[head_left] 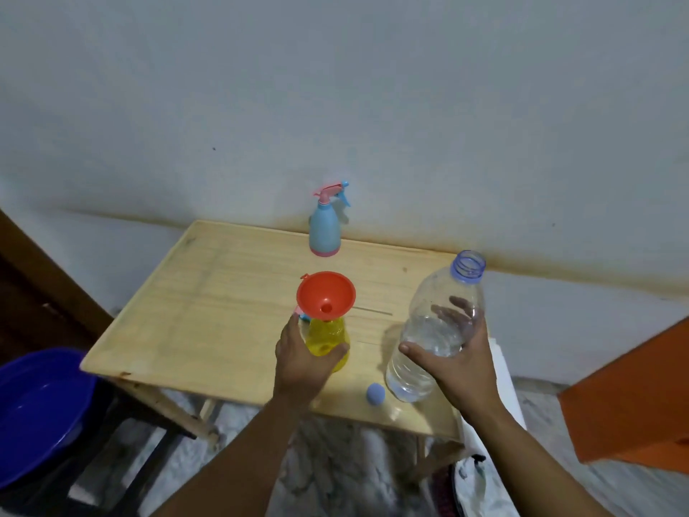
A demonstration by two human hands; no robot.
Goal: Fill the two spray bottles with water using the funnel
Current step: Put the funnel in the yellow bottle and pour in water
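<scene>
A yellow spray bottle point(328, 339) without its head stands on the wooden table point(208, 292), and an orange funnel point(325, 297) sits in its neck. My left hand point(302, 360) grips the yellow bottle's body. My right hand point(453, 358) holds a large clear water bottle point(436, 326), uncapped and partly filled, upright at the table's right front. Its blue cap point(374, 393) lies on the table by its base. A blue spray bottle point(325, 229) with a pink-and-blue spray head stands at the table's far edge by the wall.
A blue basin point(33, 404) sits low on the left beside the table. An orange surface point(634, 389) juts in at the right. A pink and blue part point(301, 313) peeks out behind the yellow bottle. The wall runs right behind the table.
</scene>
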